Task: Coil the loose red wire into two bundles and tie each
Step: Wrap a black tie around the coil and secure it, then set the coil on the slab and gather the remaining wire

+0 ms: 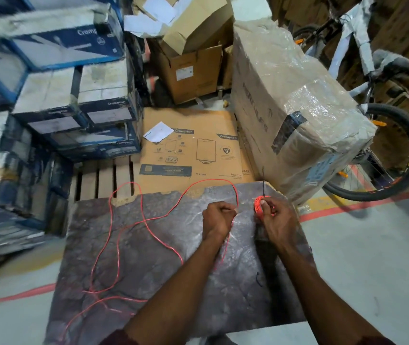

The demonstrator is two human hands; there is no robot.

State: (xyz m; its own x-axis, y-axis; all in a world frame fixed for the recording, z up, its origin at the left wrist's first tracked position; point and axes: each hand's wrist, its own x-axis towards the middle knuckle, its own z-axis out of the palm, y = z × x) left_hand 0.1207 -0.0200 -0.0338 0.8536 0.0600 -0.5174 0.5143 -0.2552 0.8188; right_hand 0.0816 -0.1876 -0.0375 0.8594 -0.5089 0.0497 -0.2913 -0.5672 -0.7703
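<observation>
Now we are working at the far right corner of the table (235,295), where our right hand (274,220) is curling its fingers and thumb tightly round a small coil (260,206) of the red wire (212,180). Our left hand (219,220), just beside it toward the table's middle, is closing in a fist on a strand that is arching up past the table's far edge. The loose rest is lying in wide loops across the table's left half. A flattened cardboard box (193,150) is lying just beyond the far edge, and a bicycle (397,150) is standing off the right side.
</observation>
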